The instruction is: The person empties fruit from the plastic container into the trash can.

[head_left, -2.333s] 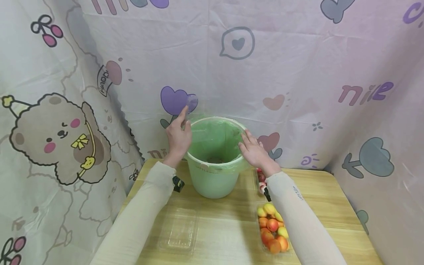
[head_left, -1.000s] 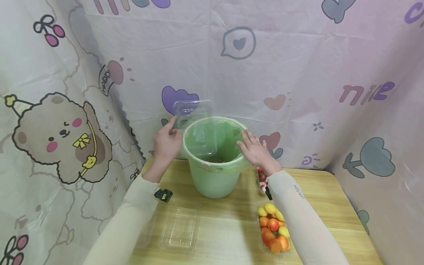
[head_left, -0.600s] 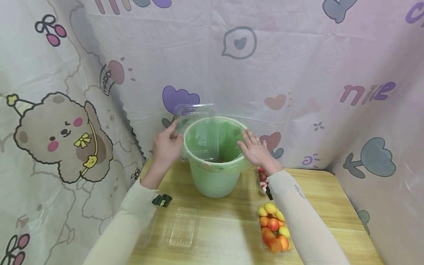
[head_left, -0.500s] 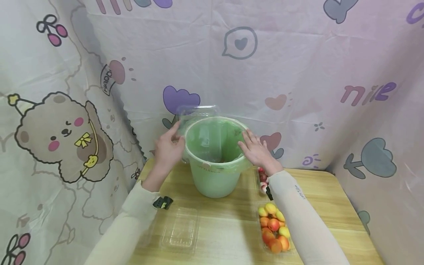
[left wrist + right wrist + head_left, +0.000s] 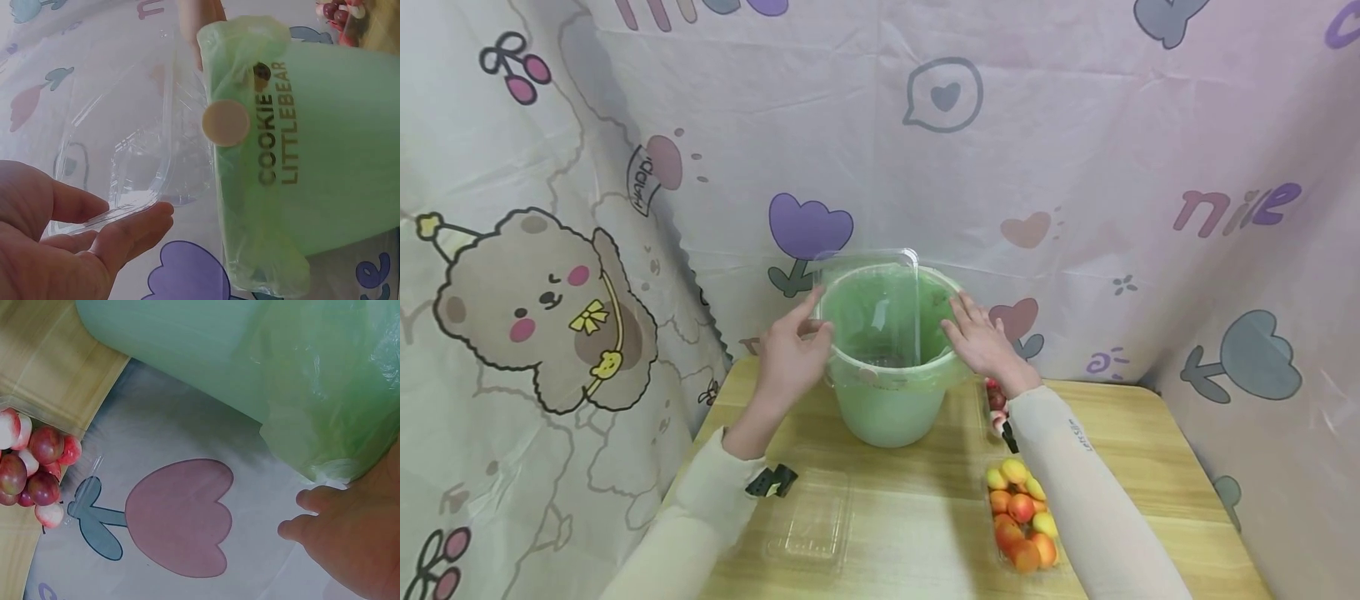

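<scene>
My left hand (image 5: 793, 350) pinches the edge of a clear plastic box (image 5: 134, 169) between thumb and fingers. The box is held tilted up above the mouth of a light green trash bin (image 5: 887, 417), partly over its opening. A thin green bag lines the bin and folds over its rim, as both wrist views show. My right hand (image 5: 981, 342) rests on the bin's right rim, fingers fairly straight on the bag liner (image 5: 337, 394). Printed lettering and a round beige knob (image 5: 226, 122) are on the bin's side. The bin's bottom is mostly hidden.
A second clear plastic tray (image 5: 812, 529) lies on the wooden table (image 5: 917, 517) at front left. Orange, red and yellow fruits (image 5: 1021, 507) fill a clear tray at right. Behind it, grapes and red-white fruits (image 5: 40, 462) sit in another. Patterned cloth (image 5: 1075, 167) surrounds the table.
The left hand first reached left behind the bin's rim, drew back left with the clear box coming into view, then moved right and lower over the opening. The right hand stays on the rim.
</scene>
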Tool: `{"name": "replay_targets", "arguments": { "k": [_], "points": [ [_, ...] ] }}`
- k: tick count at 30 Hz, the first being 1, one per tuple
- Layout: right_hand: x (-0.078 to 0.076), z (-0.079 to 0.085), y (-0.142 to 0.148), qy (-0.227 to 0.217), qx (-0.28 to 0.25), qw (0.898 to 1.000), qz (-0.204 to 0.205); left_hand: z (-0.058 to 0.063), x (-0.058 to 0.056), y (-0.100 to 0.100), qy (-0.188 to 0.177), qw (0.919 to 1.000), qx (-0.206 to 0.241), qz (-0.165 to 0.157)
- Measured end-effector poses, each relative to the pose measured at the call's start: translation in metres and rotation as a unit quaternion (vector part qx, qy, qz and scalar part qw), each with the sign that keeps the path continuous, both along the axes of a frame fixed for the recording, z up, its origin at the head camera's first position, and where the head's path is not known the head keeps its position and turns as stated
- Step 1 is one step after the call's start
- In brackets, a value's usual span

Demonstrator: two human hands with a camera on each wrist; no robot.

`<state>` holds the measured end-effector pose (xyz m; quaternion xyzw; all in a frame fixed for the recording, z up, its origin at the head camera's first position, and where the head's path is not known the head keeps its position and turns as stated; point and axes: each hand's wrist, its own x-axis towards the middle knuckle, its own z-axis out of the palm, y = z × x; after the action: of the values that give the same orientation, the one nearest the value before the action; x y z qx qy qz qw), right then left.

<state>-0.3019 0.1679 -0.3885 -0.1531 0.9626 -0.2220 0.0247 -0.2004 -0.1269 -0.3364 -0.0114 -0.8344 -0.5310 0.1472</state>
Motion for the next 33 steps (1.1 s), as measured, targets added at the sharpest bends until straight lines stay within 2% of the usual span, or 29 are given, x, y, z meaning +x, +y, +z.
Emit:
{"name": "replay_targets", "arguments": {
  "k": [5,9,17,24,33],
  "points": [
    [0.001,0.002,-0.001,0.003,-0.006,1.0,-0.001,0.002,0.009,0.001,0.003,1.0,0.004,-0.007],
    [0.001,0.001,-0.001,0.001,-0.008,1.0,-0.002,0.0,0.014,0.003,-0.019,0.9996,0.009,-0.021],
    [-0.001,-0.001,-0.002,0.0,-0.001,1.0,-0.004,-0.017,0.025,0.01,-0.025,0.9985,0.005,-0.048],
    [0.0,0.001,-0.002,-0.004,-0.003,1.0,-0.006,-0.033,0.036,0.016,-0.017,0.999,0.001,-0.042],
    [0.002,0.001,-0.002,-0.01,-0.008,1.0,-0.006,-0.048,0.049,0.018,-0.023,0.9984,0.026,-0.045]
  ]
}}
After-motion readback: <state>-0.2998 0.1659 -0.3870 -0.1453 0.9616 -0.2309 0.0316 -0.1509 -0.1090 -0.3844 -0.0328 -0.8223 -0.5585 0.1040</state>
